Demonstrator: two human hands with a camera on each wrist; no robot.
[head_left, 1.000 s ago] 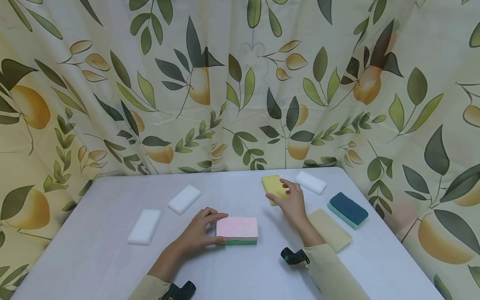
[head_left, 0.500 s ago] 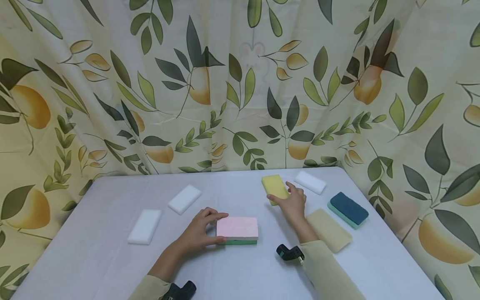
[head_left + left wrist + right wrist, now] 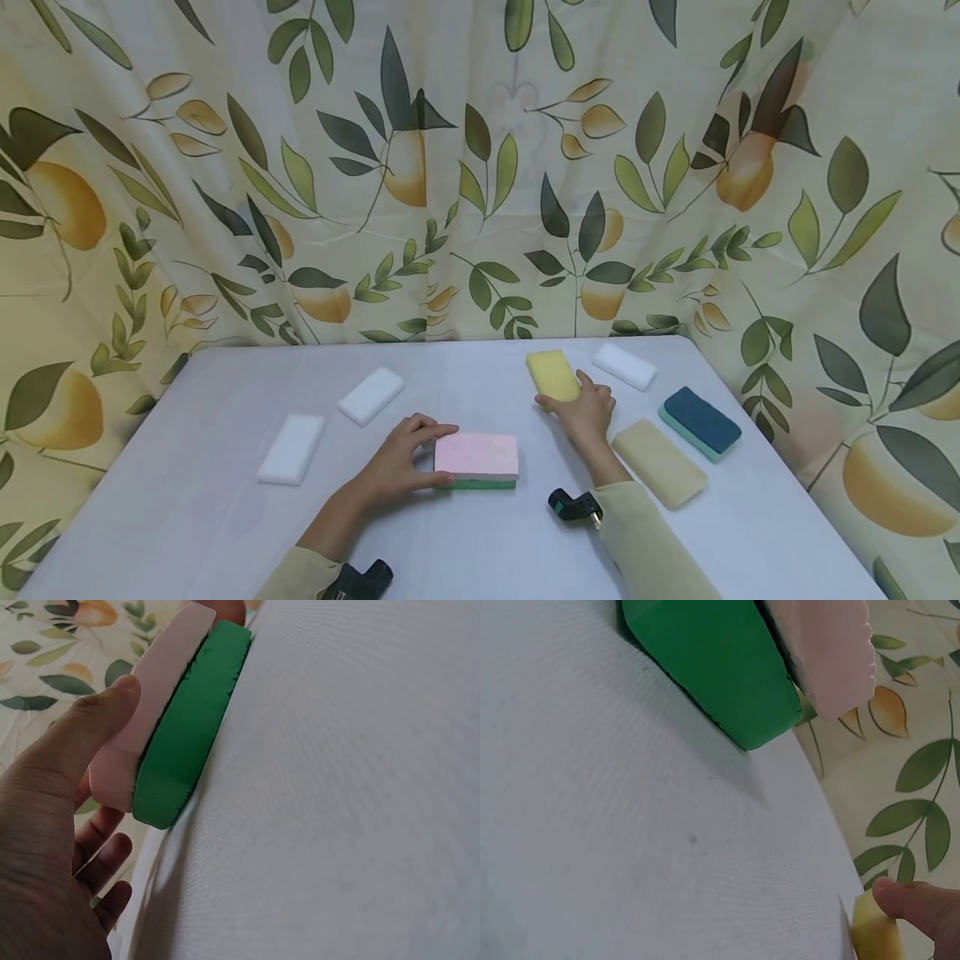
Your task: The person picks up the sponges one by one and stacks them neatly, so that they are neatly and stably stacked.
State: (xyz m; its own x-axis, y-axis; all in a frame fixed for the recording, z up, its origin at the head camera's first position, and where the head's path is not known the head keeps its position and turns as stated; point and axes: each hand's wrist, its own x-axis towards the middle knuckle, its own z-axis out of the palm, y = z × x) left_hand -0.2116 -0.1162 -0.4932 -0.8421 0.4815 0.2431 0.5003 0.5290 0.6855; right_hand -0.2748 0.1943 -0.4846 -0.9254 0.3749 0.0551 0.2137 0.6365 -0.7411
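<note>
A pink sponge (image 3: pixel 476 455) lies on top of a green sponge (image 3: pixel 486 483), the two stacked in the middle of the table. My left hand (image 3: pixel 401 461) grips the pink one by its left end, with the thumb (image 3: pixel 124 690) on the near side and the index finger at the far corner. Further back, a yellow sponge (image 3: pixel 553 375) lies flat. My right hand (image 3: pixel 588 412) pinches its near end, thumb at the left corner and fingers along the right edge. In the right wrist view the thumb (image 3: pixel 907 898) rests against the yellow sponge; the other fingers are hidden there.
Two white sponges, a nearer one (image 3: pixel 291 450) and a farther one (image 3: pixel 371 397), lie at left. A third white sponge (image 3: pixel 624 367), a beige sponge (image 3: pixel 660 463) and a dark blue and teal sponge (image 3: pixel 701 419) lie at right. A patterned curtain (image 3: pixel 480 208) hangs behind the table.
My right hand has shifted slightly, its fingers drawing back from over the yellow sponge to its right edge. The left hand keeps its hold on the pink sponge.
</note>
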